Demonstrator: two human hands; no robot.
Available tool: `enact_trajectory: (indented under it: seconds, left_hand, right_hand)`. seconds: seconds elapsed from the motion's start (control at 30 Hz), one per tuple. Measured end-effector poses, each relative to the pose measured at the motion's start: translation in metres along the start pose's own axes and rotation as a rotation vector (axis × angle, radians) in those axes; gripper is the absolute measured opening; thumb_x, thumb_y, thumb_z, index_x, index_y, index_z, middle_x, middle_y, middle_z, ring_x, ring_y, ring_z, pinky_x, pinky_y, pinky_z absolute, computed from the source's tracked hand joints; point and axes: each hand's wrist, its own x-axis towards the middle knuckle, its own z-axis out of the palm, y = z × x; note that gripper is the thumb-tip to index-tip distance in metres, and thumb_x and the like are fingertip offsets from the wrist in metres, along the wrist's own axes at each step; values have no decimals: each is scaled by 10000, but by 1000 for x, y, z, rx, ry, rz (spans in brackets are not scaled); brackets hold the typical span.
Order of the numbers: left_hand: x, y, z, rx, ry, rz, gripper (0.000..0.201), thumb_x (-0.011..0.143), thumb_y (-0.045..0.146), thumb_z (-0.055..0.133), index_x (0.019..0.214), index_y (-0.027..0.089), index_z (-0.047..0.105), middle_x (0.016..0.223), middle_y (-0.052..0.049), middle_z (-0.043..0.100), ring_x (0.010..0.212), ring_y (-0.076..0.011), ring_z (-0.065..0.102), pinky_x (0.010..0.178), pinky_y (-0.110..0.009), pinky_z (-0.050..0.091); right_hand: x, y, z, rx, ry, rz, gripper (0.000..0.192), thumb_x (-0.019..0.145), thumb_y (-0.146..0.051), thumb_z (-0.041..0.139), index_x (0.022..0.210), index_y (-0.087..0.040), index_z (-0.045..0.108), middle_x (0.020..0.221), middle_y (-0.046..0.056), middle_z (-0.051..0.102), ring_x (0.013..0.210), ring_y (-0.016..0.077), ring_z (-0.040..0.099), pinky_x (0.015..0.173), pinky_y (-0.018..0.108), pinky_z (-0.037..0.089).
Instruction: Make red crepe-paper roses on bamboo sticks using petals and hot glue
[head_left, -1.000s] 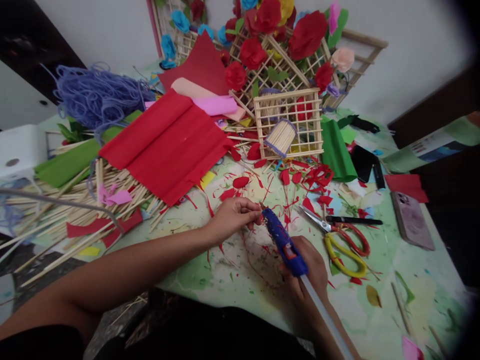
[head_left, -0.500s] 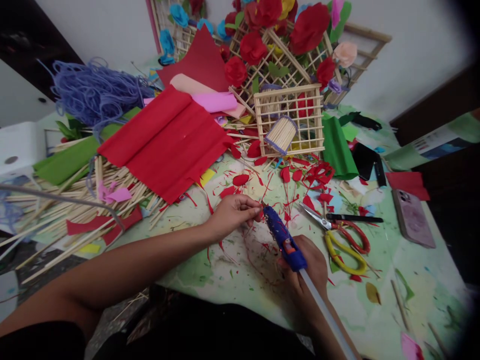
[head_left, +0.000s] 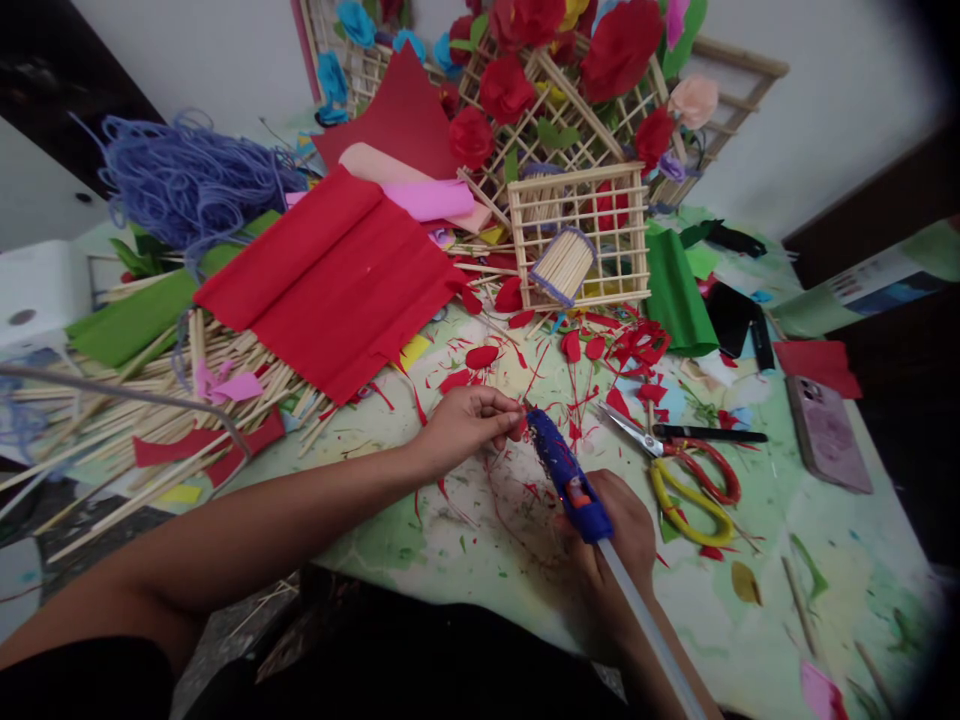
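My right hand (head_left: 619, 525) is wrapped round a blue glue gun (head_left: 564, 475), with a long whitish glue stick (head_left: 649, 625) running out of its back end. The gun's nozzle points up and to the left, close to the fingertips of my left hand (head_left: 476, 425). Those fingers are pinched together beside the nozzle. A bit of red shows at the fingertips, too small to name for certain. Red paper petals (head_left: 481, 357) and thin red scraps lie on the table just beyond both hands.
Scissors (head_left: 694, 490) with red and yellow handles lie right of the glue gun, by a black pen (head_left: 709, 435). A phone (head_left: 829, 435) lies farther right. Red crepe paper (head_left: 337, 290) covers wooden sticks (head_left: 150, 400) at left. A stick lattice (head_left: 581, 240) stands behind.
Almost nothing differs. Both hands and the glue gun keep nearly the same place, and the view has shifted very slightly.
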Motion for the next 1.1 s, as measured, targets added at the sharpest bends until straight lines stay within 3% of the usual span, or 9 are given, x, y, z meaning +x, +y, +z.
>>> enact_trajectory:
  seconds: [0.77, 0.93, 1.0, 1.1]
  left_hand:
    - [0, 0, -1, 36, 19, 37, 172, 683, 254, 697, 757, 117, 625, 565, 7, 626, 437, -46, 492, 446, -173, 386]
    - [1, 3, -4, 41, 74, 75, 170, 697, 261, 696, 763, 118, 630, 601, -13, 648, 443, -43, 484, 433, -171, 366]
    - [2, 5, -7, 28, 108, 110, 168, 698, 258, 696, 763, 119, 630, 614, -16, 650, 451, -44, 485, 445, -179, 381]
    - [4, 7, -10, 1, 150, 180, 170, 698, 260, 698, 775, 124, 632, 628, -15, 654, 475, -49, 497, 472, -188, 405]
  right_hand:
    - [0, 0, -2, -52, -45, 37, 96, 825, -271, 505, 752, -208, 507, 629, 6, 485, 599, 166, 456, 547, 294, 329]
    - [-1, 18, -29, -379, 182, 126, 160, 821, -350, 531, 831, -193, 556, 689, 37, 522, 630, 189, 474, 570, 308, 347]
    - [0, 35, -45, -574, 228, 219, 266, 791, -424, 569, 870, -170, 580, 730, 71, 549, 679, 223, 487, 596, 334, 349]
    - [3, 66, -65, -798, 198, 345, 334, 751, -444, 596, 906, -149, 612, 722, 90, 568, 730, 264, 491, 631, 365, 356]
